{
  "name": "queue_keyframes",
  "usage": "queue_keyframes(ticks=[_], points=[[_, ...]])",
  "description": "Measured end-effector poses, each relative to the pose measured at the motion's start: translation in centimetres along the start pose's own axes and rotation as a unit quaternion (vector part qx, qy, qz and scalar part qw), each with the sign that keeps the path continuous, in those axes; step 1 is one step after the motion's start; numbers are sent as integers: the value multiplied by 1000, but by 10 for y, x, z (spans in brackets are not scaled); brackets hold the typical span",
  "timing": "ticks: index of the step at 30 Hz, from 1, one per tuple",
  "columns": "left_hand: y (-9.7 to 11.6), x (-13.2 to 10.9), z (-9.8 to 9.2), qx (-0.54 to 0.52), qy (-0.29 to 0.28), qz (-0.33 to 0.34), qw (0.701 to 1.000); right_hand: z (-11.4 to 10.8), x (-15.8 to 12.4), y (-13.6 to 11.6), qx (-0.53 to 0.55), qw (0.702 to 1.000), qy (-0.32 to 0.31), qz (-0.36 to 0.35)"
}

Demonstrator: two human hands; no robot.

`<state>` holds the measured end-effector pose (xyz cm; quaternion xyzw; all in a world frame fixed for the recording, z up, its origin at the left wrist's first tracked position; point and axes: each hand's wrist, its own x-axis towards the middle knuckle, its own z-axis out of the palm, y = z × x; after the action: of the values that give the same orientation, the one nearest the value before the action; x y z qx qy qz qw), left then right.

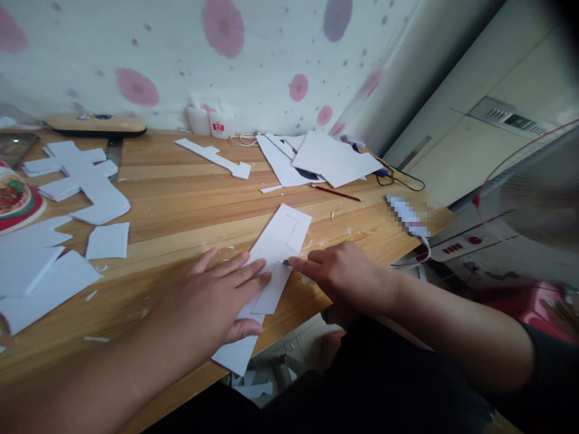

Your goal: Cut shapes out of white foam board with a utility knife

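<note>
My left hand [217, 301] lies flat with fingers spread on a long white sheet of card [277, 241] that runs from the middle of the wooden table [181, 205] over its near edge. My right hand [339, 274] is closed in a pinch around a small dark-tipped tool, probably a craft knife [286, 263], whose tip touches the card's right edge. Pencilled or cut lines show on the card's far end.
White cut-out pieces [81, 181] cover the left of the table, with a cross-shaped strip [217, 158] and loose sheets [325, 158] at the back. A red pencil [337, 193], glue bottles [217, 122], cables and an electric fan [534, 205] sit to the right. Scraps lie on the floor below.
</note>
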<state>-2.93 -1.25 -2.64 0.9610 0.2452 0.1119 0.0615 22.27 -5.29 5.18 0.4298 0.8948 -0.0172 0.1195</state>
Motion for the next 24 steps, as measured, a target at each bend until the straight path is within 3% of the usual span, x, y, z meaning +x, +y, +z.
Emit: queue_keyframes(ticks=[7, 11, 14, 16, 18, 21, 24], points=[[1, 4, -3, -7, -15, -8, 1000, 9, -15, 6, 11, 1000, 24, -11], [-1, 1, -1, -19, 9, -7, 1000, 20, -29, 6, 24, 999, 40, 2], [2, -1, -2, -8, 24, -12, 1000, 35, -35, 7, 129, 986, 101, 42], [7, -1, -6, 20, 27, -51, 998, 46, -36, 7, 284, 936, 184, 98], [13, 3, -12, 48, 24, -112, 992, 54, -32, 3, 458, 842, 238, 157], [24, 13, -20, 54, 1, -169, 984, 58, -20, -11, 659, 691, 228, 189], [32, 24, -21, 7, -13, -204, 979, 55, -6, -24, 770, 567, 235, 177]])
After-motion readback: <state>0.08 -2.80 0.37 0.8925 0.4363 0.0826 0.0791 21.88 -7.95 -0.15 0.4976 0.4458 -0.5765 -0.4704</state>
